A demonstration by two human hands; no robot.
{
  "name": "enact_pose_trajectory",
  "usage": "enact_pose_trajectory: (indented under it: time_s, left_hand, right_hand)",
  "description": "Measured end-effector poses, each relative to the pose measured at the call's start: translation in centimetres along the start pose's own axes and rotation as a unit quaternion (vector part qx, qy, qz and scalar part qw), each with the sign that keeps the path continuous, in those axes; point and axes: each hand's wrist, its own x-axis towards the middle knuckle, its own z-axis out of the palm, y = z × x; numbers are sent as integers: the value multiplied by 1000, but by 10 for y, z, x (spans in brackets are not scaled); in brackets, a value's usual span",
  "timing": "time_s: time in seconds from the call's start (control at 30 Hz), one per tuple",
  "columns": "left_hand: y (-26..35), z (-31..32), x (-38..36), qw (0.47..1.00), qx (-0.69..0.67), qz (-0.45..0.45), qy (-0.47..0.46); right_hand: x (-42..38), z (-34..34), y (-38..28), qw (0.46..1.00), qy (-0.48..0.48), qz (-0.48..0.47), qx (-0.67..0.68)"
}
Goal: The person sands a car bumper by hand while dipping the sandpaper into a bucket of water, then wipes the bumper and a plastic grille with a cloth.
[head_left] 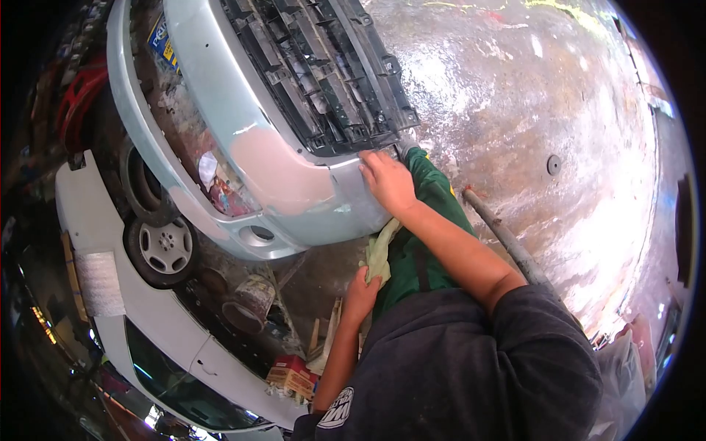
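A pale green car bumper [220,110] with a black grille [323,73] and a pinkish filler patch [276,169] stands in front of me. My right hand [387,181] lies flat on the bumper's lower corner, next to the patch; nothing shows in it. My left hand [360,292] is lower, close to my green trouser leg, and is closed on a pale green cloth [379,253] that hangs up from the fist.
A white car [95,242] with a grey wheel [165,246] is at the left. A dirty can [250,301] and a red box [294,375] sit on the ground beside it. A metal pipe [507,239] lies on the wet concrete floor [529,95].
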Motion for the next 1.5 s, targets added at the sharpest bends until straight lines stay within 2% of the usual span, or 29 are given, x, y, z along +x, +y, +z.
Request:
enact_pose_trajectory:
  time_s: [0.07,0.17,0.3,0.4,0.6,0.87,1.07,1.13,1.27,1.33,1.4,1.47,1.5]
  left_hand:
    - [-6,1,-2,1000,-3,4,6]
    - [-15,7,-1,999,-18,21,24]
    - [-14,9,1,999,-41,17,17]
    - [-13,10,1,999,-44,14,10]
    - [-16,14,-4,997,-74,9,36]
    - [-27,9,-11,990,-132,12,57]
    - [-38,2,-23,982,-163,18,97]
    - [-48,3,-23,980,-180,6,89]
    - [-64,18,-24,959,-234,14,157]
    - [-62,23,-26,936,-279,24,215]
    - [-66,27,-18,945,-269,-5,184]
    - [-62,30,-10,952,-272,-60,129]
    - [-55,30,-4,951,-278,-96,91]
  right_hand:
    - [13,-13,2,988,-10,-111,-111]
    - [40,-27,8,963,4,-213,-166]
    - [71,-43,2,910,-141,-308,-240]
    - [81,-51,-13,861,-193,-365,-296]
    - [92,-45,-31,810,-270,-368,-367]
    - [88,-35,-43,781,-268,-396,-401]
    - [83,-35,-55,791,-282,-369,-397]
    - [79,-38,-56,811,-242,-366,-387]
    - [65,-57,-40,835,-254,-353,-338]
    - [59,-71,-21,845,-298,-293,-335]
    - [55,-88,-23,840,-351,-208,-358]
    - [67,-100,24,808,-409,-270,-328]
    - [75,-109,20,811,-425,-257,-310]
